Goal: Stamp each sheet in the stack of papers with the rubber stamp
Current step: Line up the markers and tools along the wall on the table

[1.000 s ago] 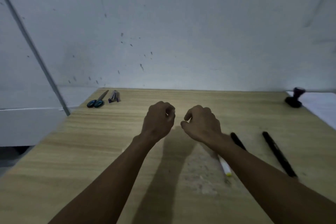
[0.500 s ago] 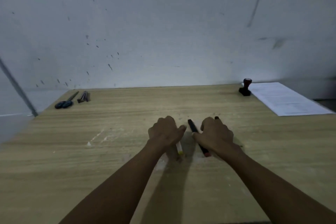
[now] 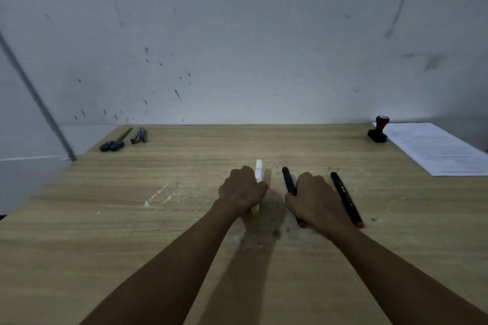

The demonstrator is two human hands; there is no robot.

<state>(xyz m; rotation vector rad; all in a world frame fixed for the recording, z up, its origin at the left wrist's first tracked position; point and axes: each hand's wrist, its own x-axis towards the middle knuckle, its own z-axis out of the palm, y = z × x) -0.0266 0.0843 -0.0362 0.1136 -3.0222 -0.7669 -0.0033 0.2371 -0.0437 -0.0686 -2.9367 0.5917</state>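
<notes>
The rubber stamp, black-based with a dark red knob, stands upright at the table's far right. It touches the left edge of the stack of printed white papers. Both hands are far from it, near the table's middle. My left hand rests as a curled fist on the wood, its thumb side over a white marker. My right hand is a curled fist too, lying over a black marker. No grip on either marker shows.
A second black marker with a red end lies just right of my right hand. Blue-handled scissors and a small dark tool sit at the far left of the wooden table. A grey wall backs the table.
My view has swung right and down, which brought the papers and stamp into sight. Both fists have dropped from mid-air onto the table over the markers.
</notes>
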